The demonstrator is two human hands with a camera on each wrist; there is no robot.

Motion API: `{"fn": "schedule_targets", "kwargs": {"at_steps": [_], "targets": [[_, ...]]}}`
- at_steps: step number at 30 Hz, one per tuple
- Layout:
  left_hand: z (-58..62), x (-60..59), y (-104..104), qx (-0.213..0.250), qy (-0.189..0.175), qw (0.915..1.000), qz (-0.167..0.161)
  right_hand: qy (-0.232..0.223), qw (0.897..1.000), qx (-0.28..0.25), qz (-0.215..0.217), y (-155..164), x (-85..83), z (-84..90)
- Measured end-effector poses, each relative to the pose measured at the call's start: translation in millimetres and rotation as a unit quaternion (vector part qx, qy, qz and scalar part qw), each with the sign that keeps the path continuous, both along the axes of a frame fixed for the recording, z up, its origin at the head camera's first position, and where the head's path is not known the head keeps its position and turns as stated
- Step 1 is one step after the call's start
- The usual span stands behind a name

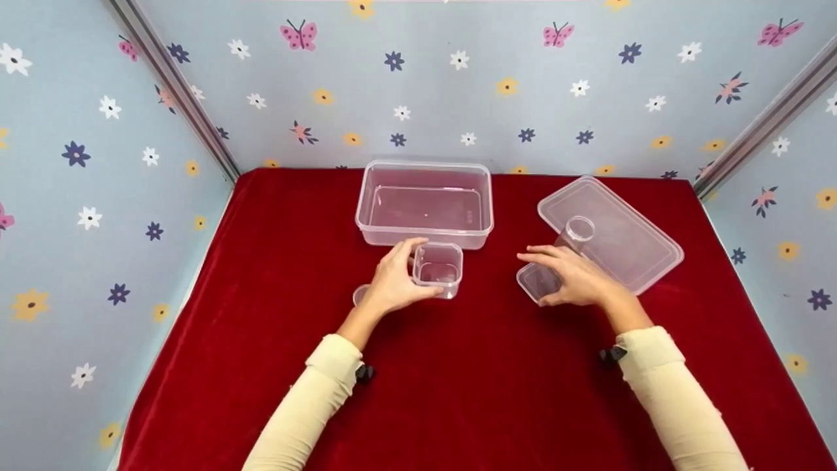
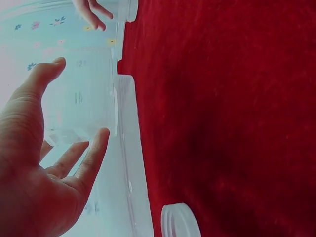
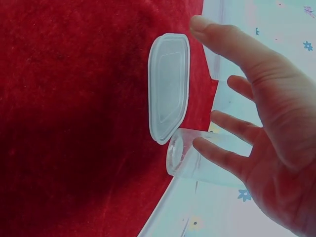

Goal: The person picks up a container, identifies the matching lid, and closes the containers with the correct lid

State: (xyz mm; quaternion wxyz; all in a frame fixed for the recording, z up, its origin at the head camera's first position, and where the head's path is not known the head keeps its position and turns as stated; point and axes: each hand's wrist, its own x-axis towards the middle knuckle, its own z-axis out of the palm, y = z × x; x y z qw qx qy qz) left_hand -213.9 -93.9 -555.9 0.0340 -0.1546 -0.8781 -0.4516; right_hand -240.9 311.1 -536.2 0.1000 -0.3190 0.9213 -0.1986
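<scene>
Left hand (image 1: 394,278): thumb and fingers curled round the small square tub (image 1: 439,268), which stands on the red cloth (image 1: 458,386) just in front of the large tub (image 1: 425,203). Right hand (image 1: 572,278): fingers spread and nearly straight, hovering over the small lid (image 1: 537,282) and beside the round jar (image 1: 575,234) lying against the large lid (image 1: 614,232). A round cap (image 2: 180,222) lies near the left wrist.

Staged recording booth, floral wallpaper walls (image 1: 458,98), red cloth (image 1: 458,392)
</scene>
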Motion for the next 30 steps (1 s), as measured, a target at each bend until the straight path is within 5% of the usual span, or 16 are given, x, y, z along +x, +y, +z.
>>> {"fn": "schedule_targets", "kwargs": {"at_steps": [30], "targets": [[-25.9,11.7,25,0.012,-0.038,0.9991,-0.015,-0.015,0.999,0.049,-0.014,5,-1.1,-18.5]]}}
